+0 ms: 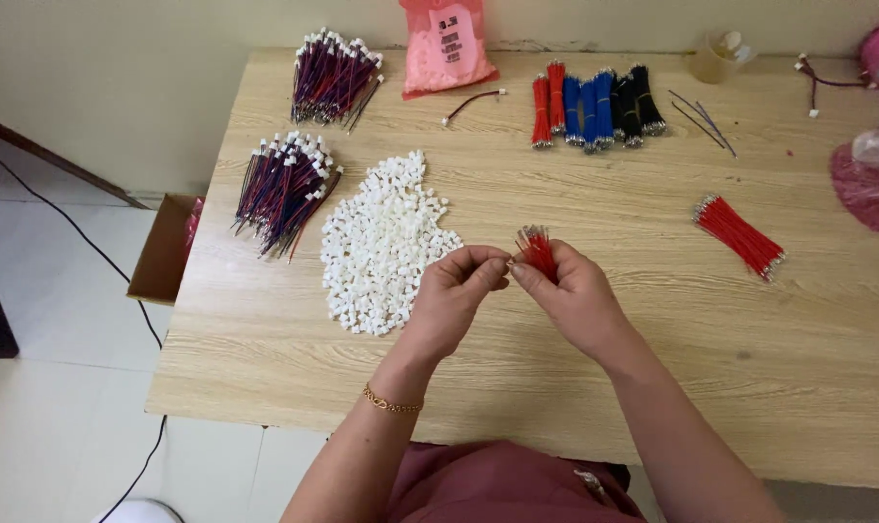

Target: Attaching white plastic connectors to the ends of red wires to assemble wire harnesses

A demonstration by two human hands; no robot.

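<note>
red wires [536, 254] sit bunched in right hand [575, 295] grip, left hand [459, 291] pinching at tips.

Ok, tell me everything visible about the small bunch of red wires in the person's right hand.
The small bunch of thin red wires looks plastic-coated, with bare metal tips fanned up and away. The right hand grips its lower part, hiding the rest. The left hand pinches beside its tips, above the light wooden table.

Wooden table [652, 320]: white connector pile [381, 247], wire bundles [594, 105], pink bag [446, 46].
</note>
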